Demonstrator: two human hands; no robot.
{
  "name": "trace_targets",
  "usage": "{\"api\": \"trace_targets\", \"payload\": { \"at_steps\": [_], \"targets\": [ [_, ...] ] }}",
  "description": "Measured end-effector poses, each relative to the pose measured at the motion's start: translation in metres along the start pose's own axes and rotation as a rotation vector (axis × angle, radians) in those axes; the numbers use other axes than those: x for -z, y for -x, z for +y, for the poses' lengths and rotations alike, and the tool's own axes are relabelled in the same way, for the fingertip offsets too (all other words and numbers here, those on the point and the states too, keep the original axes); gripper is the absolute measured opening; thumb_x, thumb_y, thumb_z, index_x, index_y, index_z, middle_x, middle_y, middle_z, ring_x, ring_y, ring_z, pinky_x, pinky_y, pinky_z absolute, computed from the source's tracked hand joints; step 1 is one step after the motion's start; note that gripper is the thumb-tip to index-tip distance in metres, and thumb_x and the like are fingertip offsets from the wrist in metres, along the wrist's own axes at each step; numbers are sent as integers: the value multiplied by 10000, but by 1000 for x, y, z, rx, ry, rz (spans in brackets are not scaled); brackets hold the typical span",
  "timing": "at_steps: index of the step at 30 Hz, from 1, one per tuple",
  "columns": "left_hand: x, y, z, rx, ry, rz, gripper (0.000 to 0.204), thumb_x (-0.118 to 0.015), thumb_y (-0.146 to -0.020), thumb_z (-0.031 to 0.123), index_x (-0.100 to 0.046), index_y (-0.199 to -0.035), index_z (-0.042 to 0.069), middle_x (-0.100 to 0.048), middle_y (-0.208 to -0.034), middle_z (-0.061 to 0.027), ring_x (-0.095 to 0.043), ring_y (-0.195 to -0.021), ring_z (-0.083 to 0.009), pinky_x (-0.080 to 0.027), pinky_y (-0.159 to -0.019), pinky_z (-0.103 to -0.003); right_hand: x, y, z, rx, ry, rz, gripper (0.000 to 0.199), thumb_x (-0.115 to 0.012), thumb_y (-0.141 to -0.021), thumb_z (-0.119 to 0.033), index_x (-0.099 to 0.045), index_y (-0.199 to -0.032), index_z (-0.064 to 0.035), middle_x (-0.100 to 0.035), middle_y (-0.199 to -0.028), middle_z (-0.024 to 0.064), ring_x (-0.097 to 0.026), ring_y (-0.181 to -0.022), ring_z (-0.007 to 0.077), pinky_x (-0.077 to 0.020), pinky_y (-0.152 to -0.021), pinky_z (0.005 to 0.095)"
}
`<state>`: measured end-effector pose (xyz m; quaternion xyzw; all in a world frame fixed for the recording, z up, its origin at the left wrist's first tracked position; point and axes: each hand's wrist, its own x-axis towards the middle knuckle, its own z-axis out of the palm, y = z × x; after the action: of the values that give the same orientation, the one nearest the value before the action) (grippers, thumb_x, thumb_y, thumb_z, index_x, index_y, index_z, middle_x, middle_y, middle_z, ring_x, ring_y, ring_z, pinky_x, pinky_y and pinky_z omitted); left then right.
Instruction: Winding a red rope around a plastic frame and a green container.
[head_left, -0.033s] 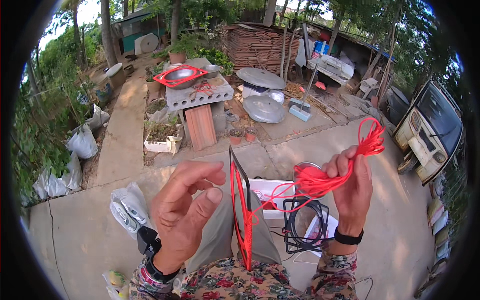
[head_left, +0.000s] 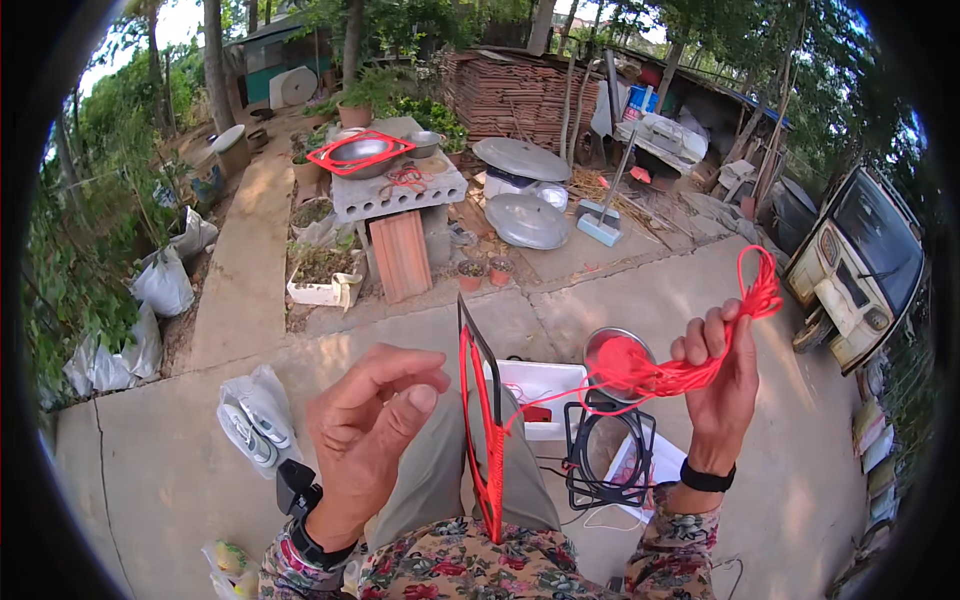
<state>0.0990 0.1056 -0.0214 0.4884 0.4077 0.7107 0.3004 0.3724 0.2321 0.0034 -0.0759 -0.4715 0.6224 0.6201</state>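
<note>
My right hand (head_left: 722, 392) is raised and shut on a loose bundle of red cord (head_left: 690, 372), with a loop sticking up past the fingers. The cord runs down and left to a black metal frame (head_left: 478, 400) that stands on edge on my lap, its near side wrapped in red cord. My left hand (head_left: 368, 440) is lifted just left of the frame, fingers curled and apart, holding nothing. Behind the cord, a round metal bowl (head_left: 618, 352) holds a red ball of cord.
Black wire frames (head_left: 610, 452) and a white tray (head_left: 540, 385) lie on the concrete in front of me. Shoes in a clear bag (head_left: 250, 415) lie to the left. Farther off are a concrete-block stand with a red-framed basin (head_left: 362, 155), metal lids (head_left: 525, 220) and a parked vehicle (head_left: 855, 270).
</note>
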Motion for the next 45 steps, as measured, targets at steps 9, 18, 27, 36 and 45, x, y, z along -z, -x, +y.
{"api": "trace_targets", "payload": {
  "at_steps": [9,18,27,36,45],
  "targets": [
    [-19,35,-71,519,349,-111,229,-613,-894,80,-645,-1107,3,-680,-997,-79,-608,-822,-109,-480,-757,-239,73,55,-51,-58,-34,224,278,-296,-1038,-264,-464,-1076,-46,-367,-636,-8,-341,-421,74,-351,-353,225],
    [-36,20,-70,803,486,-270,321,-524,-954,182,-561,-1184,-38,-668,-982,-170,-646,-730,-185,-512,-539,-255,78,76,-48,-107,-71,187,318,-243,-1042,-311,-447,-1100,-74,-346,-577,-25,-343,-410,69,-348,-359,234],
    [-57,21,-111,942,753,-407,307,-420,-989,188,-522,-1183,-28,-632,-803,-141,-643,-677,-238,-446,-393,-268,90,96,-75,-59,66,236,274,-273,-1040,-307,-431,-1063,-84,-308,-546,-49,-256,-371,47,-255,-328,206],
    [-87,20,-114,1017,730,-337,267,-451,-978,178,-524,-1174,13,-613,-762,-130,-613,-612,-217,-422,-367,-267,91,134,-99,-36,367,320,263,-464,-990,-308,-466,-1021,-46,-320,-532,-39,-241,-378,42,-216,-340,218],
    [-87,25,-119,1020,690,-344,183,-499,-945,127,-565,-1057,-2,-579,-720,-104,-574,-576,-181,-414,-353,-255,88,165,-87,-220,533,343,307,-553,-947,-294,-553,-996,9,-352,-525,-32,-253,-390,50,-219,-371,231]
  ]
}}
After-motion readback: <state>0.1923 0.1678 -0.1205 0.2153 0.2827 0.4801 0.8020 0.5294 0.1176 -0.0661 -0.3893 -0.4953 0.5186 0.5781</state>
